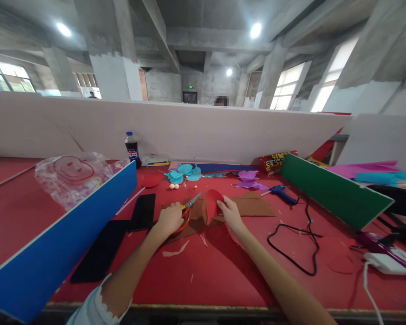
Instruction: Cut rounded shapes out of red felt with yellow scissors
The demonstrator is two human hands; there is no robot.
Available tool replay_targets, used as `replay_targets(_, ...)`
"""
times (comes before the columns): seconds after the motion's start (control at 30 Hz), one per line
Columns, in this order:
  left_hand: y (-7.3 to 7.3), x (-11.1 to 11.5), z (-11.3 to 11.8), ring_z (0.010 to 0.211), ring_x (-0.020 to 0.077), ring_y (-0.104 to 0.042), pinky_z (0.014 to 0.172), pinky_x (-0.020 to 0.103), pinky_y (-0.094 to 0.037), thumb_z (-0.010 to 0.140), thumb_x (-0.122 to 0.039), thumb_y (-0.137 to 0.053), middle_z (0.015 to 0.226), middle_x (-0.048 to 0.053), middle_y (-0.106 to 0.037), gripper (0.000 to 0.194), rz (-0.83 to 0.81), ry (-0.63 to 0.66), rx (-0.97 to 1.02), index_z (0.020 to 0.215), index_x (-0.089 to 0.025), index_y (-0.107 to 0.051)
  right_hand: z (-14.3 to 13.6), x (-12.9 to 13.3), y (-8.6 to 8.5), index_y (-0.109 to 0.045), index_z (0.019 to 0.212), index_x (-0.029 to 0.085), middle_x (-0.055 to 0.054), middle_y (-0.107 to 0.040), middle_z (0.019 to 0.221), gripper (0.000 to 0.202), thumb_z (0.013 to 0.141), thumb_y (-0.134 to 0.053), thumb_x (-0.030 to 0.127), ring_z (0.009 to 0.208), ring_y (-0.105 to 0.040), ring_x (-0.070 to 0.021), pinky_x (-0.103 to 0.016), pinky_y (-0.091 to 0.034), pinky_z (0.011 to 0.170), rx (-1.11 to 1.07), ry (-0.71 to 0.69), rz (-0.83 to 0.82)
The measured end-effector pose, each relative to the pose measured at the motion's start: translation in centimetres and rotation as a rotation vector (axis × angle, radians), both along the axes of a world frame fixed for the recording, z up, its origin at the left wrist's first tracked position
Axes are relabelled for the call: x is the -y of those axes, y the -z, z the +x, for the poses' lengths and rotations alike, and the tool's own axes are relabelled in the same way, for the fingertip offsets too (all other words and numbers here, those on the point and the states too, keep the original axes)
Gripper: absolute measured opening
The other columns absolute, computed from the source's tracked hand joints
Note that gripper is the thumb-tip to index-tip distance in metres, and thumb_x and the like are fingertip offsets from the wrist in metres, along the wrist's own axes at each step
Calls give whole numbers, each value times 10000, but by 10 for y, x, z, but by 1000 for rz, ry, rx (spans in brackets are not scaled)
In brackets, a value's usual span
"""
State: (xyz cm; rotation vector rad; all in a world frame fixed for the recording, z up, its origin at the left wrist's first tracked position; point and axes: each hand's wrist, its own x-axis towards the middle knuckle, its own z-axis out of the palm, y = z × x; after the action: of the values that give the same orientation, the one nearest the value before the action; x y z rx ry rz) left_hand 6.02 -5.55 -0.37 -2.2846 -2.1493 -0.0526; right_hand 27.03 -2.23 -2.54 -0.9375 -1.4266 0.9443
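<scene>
My left hand (171,219) is closed around the red and yellow handles of a pair of scissors (192,201), whose blades point up and to the right. In my right hand (230,212) is a piece of red paper with a rounded edge (212,206), pinched between thumb and fingers just right of the blades. The blades and the paper appear apart. Beneath both hands lies a flat brown sheet (253,205). Thin paper offcuts (176,249) are scattered on the red table in front of the hands.
A blue board (71,225) and a green board (334,192) stand at either side. Two dark phone-like slabs, one a phone (142,212), lie left. Behind are blue paper petals (183,174), purple petals (248,177) and a cola bottle (132,149). A glue gun (282,194) with black cord lies right.
</scene>
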Motion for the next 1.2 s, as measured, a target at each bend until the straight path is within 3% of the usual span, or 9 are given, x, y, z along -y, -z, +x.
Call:
replay_targets(0.13, -5, -6, -4, 916, 261, -552, 723, 365, -429, 802, -281, -325, 1016, 152, -532, 300, 52, -7, 174, 1018, -123, -461, 2, -3, 0, -603, 816, 161, -34, -634, 818, 212, 720, -469, 294, 740, -541, -171, -277, -407, 687, -12, 58, 38)
replay_targets(0.27, -9, -6, -1, 1073, 215, -454, 856, 324, -369, 730, -166, -429, 1175, 123, -460, 487, 211, 163, 394, 1206, -168, -324, 2, 0, -4, -602, 823, 157, -37, -633, 831, 216, 727, -469, 298, 762, -538, -169, -283, -400, 720, -23, 110, 64)
replay_targets(0.47, -10, 0, 5, 839, 144, -529, 809, 287, -395, 655, -93, -458, 927, 33, -568, 627, 196, 230, 700, 1250, -188, -288, 2, 4, -7, -593, 860, 153, -45, -622, 880, 226, 743, -460, 293, 799, -529, -166, -284, -395, 745, -53, 145, 85)
replay_targets(0.8, -6, 10, 15, 729, 119, -522, 730, 269, -417, 615, -59, -464, 908, 29, -562, 599, 193, 344, 791, 1190, -183, -352, 1, 12, -17, -575, 824, 151, -31, -614, 808, 219, 745, -457, 317, 707, -509, -147, -254, -391, 654, -70, 220, 112)
replay_targets(0.93, -8, 13, 17, 854, 148, -527, 789, 285, -408, 612, -58, -475, 1010, 45, -552, 570, 165, 407, 808, 1157, -195, -383, -1, 13, -17, -577, 809, 155, -29, -610, 787, 212, 741, -457, 317, 705, -511, -149, -263, -395, 669, -56, 218, 122)
replay_targets(1.03, -9, 13, 18, 911, 171, -516, 806, 297, -402, 600, -64, -490, 1055, 57, -540, 555, 152, 406, 800, 1133, -198, -410, -1, 12, -16, -580, 808, 157, -27, -606, 775, 209, 738, -454, 310, 685, -503, -143, -260, -398, 657, -56, 204, 121)
replay_targets(1.2, -11, 13, 17, 771, 151, -540, 703, 269, -414, 625, -93, -482, 906, 40, -587, 520, 109, 361, 758, 1132, -192, -421, 0, 14, -17, -582, 806, 160, -22, -603, 770, 209, 739, -447, 304, 684, -502, -138, -255, -400, 648, -71, 214, 127)
